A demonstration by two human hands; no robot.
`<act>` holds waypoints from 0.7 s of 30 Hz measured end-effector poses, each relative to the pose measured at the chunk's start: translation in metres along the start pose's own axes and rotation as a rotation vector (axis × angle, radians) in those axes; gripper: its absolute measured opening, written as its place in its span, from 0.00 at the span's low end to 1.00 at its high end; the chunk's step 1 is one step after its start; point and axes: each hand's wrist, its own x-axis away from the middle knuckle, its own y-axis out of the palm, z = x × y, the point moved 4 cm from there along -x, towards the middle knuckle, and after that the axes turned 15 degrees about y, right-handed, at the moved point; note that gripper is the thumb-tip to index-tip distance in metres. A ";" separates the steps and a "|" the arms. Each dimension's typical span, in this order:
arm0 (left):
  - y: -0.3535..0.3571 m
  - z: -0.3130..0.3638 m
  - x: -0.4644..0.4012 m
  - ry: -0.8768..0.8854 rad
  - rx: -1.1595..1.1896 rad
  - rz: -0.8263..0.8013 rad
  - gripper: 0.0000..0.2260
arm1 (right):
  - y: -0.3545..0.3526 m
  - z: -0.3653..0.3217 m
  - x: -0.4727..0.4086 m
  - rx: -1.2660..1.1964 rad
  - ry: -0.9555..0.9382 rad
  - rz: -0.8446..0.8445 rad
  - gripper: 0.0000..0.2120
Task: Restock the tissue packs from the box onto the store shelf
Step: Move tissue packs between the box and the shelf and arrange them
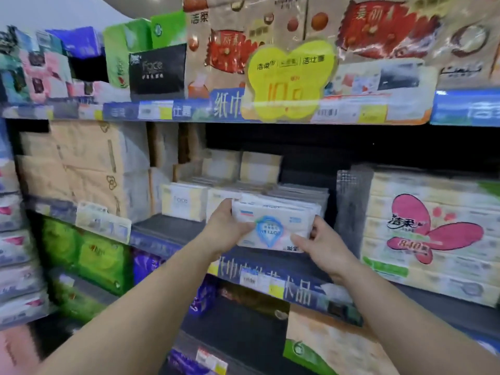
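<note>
Both hands on one tissue pack [273,228] right now, held at the front edge of the middle shelf [173,226]. My left hand [226,228] grips its left end, my right hand [319,244] pinches the lower right corner. Long axis runs left-right, printed face toward me, and the print reads upside down. It sits just in front of a row of similar packs [297,194].

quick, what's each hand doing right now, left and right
Left hand: closed on the left end of the tissue pack.
Right hand: closed on the same pack's right end, fingers curled round it.
</note>
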 end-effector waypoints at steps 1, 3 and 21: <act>0.003 -0.009 -0.011 0.009 0.004 -0.046 0.16 | 0.000 0.004 -0.008 -0.007 0.014 0.041 0.13; 0.010 -0.029 -0.028 0.021 0.047 -0.139 0.20 | 0.001 0.016 -0.018 -0.011 0.083 0.111 0.14; 0.001 0.030 -0.066 0.758 -0.569 -0.292 0.41 | 0.001 -0.047 -0.017 -0.149 0.047 0.320 0.11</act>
